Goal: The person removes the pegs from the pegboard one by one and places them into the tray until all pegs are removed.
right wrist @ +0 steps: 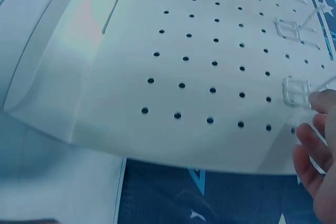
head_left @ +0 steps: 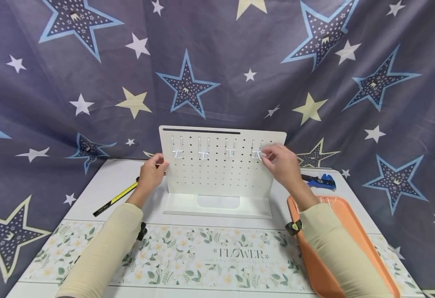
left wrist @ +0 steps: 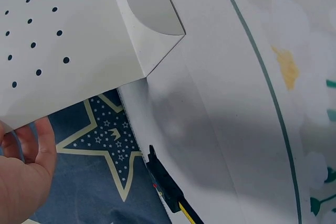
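A white pegboard point(head_left: 219, 174) stands upright on its base, with several white wire hooks hung in a row near its top. My left hand point(head_left: 152, 173) grips the board's left edge, some fingers passing behind it in the left wrist view. At the right end of the row, my right hand point(head_left: 282, 163) pinches the prong of the last wire hook point(head_left: 256, 154). In the right wrist view this hook point(right wrist: 296, 93) lies flat against the board, fingertips right at its frame. Other hooks point(head_left: 204, 154) hang to its left.
An orange tray point(head_left: 355, 221) with a few white wire pieces lies at the right, under the right forearm. Behind it rests a blue and black hand tool point(head_left: 321, 182). A black and yellow utility knife point(head_left: 116, 197) lies left of the board. A star-patterned curtain point(head_left: 217, 62) hangs behind.
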`<control>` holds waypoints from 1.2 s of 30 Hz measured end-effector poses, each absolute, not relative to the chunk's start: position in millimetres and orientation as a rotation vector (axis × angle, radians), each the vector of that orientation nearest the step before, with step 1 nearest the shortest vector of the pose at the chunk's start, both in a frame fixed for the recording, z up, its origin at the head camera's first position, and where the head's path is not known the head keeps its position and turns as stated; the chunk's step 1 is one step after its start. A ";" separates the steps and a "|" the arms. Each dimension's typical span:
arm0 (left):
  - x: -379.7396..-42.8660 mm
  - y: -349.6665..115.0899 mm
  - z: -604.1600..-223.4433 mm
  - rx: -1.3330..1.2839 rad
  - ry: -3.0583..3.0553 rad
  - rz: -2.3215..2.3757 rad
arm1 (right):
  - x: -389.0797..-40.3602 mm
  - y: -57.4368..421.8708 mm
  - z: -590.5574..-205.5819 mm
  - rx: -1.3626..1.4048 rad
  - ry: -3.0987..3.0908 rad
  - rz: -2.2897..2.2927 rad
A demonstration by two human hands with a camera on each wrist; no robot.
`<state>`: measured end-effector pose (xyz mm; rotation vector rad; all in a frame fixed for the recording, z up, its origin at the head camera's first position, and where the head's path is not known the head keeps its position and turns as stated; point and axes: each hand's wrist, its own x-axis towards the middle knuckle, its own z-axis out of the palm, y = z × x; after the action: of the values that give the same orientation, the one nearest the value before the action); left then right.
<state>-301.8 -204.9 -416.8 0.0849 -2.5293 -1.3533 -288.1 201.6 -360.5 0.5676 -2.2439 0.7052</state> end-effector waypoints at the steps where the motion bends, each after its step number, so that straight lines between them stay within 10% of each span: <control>1: -301.8 -205.1 -416.9 0.085 -2.528 -1.352 | -289.0 199.0 -360.9 0.562 -2.233 0.701; 36: -301.7 -205.4 -417.2 0.067 -2.522 -1.359 | -293.2 183.8 -366.6 0.524 -2.039 0.514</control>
<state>-301.7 -205.4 -417.2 0.0670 -2.5216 -1.3589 -293.2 183.8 -366.6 0.5241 -2.0389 0.5136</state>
